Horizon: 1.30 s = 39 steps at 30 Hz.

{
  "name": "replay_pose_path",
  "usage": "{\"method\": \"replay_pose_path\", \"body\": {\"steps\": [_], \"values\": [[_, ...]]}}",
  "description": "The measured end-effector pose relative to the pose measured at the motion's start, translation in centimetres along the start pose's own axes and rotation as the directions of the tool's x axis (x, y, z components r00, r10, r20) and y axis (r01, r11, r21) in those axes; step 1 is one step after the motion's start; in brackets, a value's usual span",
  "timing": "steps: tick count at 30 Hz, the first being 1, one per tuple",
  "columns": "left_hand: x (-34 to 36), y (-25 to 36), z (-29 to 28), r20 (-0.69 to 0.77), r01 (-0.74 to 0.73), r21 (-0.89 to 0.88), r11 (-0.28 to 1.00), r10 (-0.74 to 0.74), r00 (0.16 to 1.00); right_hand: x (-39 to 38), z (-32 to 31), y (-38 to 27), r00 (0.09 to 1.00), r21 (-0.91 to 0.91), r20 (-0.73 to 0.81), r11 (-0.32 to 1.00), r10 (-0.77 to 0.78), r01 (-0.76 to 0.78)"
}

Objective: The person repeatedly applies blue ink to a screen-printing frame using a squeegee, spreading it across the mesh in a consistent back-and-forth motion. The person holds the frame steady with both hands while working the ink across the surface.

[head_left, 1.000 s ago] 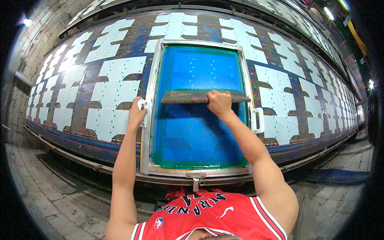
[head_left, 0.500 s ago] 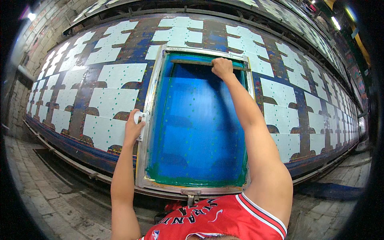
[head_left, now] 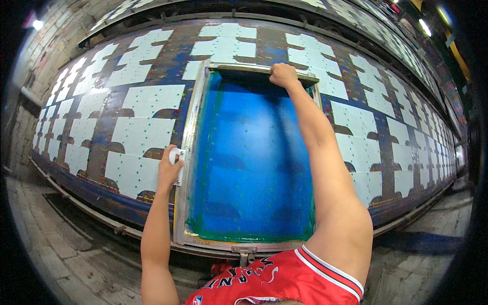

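A metal-framed printing screen (head_left: 190, 127) with blue mesh and green margins lies on the long table in front of me. My left hand (head_left: 170, 168) curls round a white handle (head_left: 179, 158) fixed to the left side of its frame. At the far end of the mesh, my right hand (head_left: 283, 75) is closed on a long, narrow squeegee (head_left: 307, 78), which lies along the far frame edge. A dark band of shadow or ink runs just below the squeegee; which one I cannot tell. Pale panels beneath show faintly through the mesh.
Rows of pale panels with small green dots (head_left: 147, 131) cover the dark, ink-stained table (head_left: 99, 152) on both sides. A metal rail (head_left: 117, 230) follows its near edge. Under the screen's near end sits a metal bracket (head_left: 245, 252). Another panel-covered table (head_left: 351, 23) stands beyond.
My right hand and the squeegee have shifted slightly farther away, up to the far frame edge. My left hand stays on the handle, a little lower in the picture.
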<state>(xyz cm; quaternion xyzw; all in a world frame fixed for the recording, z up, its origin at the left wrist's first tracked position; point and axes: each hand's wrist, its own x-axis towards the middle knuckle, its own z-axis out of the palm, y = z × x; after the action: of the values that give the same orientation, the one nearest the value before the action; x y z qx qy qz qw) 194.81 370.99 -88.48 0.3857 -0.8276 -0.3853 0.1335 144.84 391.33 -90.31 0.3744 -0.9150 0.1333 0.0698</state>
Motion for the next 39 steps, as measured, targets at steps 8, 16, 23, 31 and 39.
{"method": "replay_pose_path", "body": {"steps": [8, 16, 23, 31, 39], "values": [[0.4, -0.8, 0.2, 0.013, -0.022, -0.059, 0.998, 0.023, 1.000, -9.5, -2.3, -3.9, 0.999, -0.014, 0.052, 1.000, 0.012, -0.011], [0.4, -0.8, -0.1, 0.026, -0.104, 0.051, 0.993, 0.103, 0.994, -28.2, -5.0, -10.8, 0.999, 0.044, 0.044, 0.999, 0.006, -0.008], [0.5, -1.0, -0.1, 0.036, -0.098, 0.051, 0.994, 0.096, 0.995, -45.8, -8.7, -18.8, 0.997, 0.095, 0.073, 0.995, 0.035, -0.042], [1.3, -2.2, 0.2, 0.020, -0.133, 0.137, 0.982, 0.131, 0.991, -57.1, -9.8, -24.3, 1.000, 0.226, 0.024, 0.974, 0.017, -0.022], [0.7, -1.3, 0.3, -0.024, -0.077, 0.163, 0.984, 0.082, 0.996, -58.8, -11.7, -23.1, 0.979, 0.289, 0.057, 0.942, -0.194, 0.170]]}}
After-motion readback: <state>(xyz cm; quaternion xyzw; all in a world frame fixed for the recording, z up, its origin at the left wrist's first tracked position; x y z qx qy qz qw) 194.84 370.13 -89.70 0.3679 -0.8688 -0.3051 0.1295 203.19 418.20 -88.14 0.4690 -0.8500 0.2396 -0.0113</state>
